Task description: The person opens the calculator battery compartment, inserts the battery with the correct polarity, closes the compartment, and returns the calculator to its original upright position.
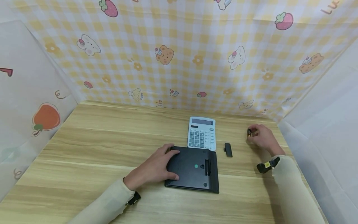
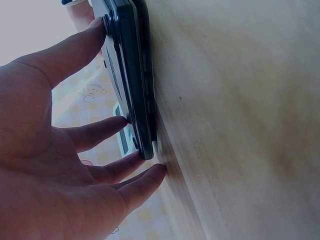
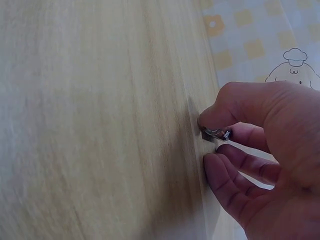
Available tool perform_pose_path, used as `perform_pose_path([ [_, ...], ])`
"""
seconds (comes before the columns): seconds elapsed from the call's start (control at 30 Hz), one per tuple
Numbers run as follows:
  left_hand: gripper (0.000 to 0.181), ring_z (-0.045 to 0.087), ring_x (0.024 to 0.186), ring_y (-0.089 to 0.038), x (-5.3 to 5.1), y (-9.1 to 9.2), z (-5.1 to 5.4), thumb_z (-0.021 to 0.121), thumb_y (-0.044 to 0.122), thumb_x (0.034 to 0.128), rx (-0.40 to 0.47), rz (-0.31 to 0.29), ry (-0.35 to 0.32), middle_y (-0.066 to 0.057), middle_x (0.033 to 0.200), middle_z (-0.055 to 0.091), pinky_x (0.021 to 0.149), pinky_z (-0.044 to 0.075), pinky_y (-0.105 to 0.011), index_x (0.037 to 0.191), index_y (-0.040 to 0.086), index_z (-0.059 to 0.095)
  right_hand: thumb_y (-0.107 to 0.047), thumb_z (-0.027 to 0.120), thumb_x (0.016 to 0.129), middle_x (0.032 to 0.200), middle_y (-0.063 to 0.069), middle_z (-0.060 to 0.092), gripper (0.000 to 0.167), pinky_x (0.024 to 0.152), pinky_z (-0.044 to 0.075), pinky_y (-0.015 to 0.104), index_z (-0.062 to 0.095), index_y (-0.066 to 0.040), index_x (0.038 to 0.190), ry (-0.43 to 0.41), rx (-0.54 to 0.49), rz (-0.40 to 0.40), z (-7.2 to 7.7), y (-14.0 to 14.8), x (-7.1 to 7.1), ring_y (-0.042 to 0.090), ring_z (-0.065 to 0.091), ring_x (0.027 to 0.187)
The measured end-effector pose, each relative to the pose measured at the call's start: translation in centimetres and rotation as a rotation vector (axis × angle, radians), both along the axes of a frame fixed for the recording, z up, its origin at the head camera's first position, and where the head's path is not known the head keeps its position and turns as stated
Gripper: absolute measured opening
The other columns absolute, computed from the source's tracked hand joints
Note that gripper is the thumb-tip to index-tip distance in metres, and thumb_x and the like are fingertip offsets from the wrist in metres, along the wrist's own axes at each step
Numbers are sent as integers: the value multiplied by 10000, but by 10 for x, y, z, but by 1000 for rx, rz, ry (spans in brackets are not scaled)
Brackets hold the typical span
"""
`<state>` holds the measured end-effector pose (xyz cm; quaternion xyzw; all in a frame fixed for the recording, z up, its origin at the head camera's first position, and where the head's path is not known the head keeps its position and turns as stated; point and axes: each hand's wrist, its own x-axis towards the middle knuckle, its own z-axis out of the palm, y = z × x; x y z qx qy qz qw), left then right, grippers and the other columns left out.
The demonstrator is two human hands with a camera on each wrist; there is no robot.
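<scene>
A flat black device (image 1: 187, 174), looking like a calculator turned face down, lies at the table's middle with its battery slot (image 1: 207, 168) uncovered. My left hand (image 1: 153, 166) rests on its left side, thumb and index finger extended over the back. In the left wrist view, the fingers (image 2: 102, 137) touch the device's edge (image 2: 131, 85). Farther right, my right hand (image 1: 263, 138) pinches a small dark battery (image 1: 249, 133) close to the tabletop. That battery (image 3: 217, 133) is partly hidden by the fingers in the right wrist view. A black battery cover (image 1: 228, 150) lies between device and right hand.
A light blue calculator (image 1: 202, 133) lies face up just behind the black device. The wooden table (image 1: 92, 149) meets a checked cloth (image 1: 179, 74) at the back, and pale sheets (image 1: 330, 124) hang at both sides.
</scene>
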<state>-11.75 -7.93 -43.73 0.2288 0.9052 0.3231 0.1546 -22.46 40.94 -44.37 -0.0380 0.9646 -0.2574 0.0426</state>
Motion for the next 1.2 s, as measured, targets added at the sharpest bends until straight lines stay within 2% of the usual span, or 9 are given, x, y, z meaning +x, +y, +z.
perform_pose_path([
  [0.43, 881, 374, 1565, -419, -1, 1, 1, 987, 362, 844, -14, -9, 5, -183, 1735, 346, 1223, 382, -593, 1578, 80, 591, -120, 838, 926, 1283, 322, 650, 580, 970, 534, 648, 581, 123, 1386, 11, -33, -15, 1, -4, 14, 520, 665, 1152],
  [0.77, 888, 385, 1555, -429, -2, 2, 2, 990, 360, 840, -14, -21, 12, -195, 1726, 356, 1220, 384, -597, 1577, 71, 588, -125, 801, 946, 1226, 297, 702, 521, 937, 559, 573, 573, 73, 1371, 6, -46, -32, 5, -15, 28, 479, 695, 1123],
  [0.9, 887, 388, 1552, -429, -2, 2, 3, 993, 361, 838, -20, -16, 11, -190, 1724, 360, 1216, 389, -594, 1575, 76, 590, -107, 791, 942, 1192, 270, 714, 499, 914, 561, 536, 582, 61, 1363, 17, -46, -23, 4, -20, 33, 448, 702, 1093],
  [1.2, 897, 405, 1542, -428, -1, 3, 5, 1009, 346, 818, -36, -2, 7, -194, 1716, 373, 1210, 399, -595, 1564, 63, 597, -90, 819, 925, 1178, 252, 713, 541, 937, 575, 586, 585, 78, 1382, 14, -73, 21, 5, -37, 45, 421, 706, 1071],
])
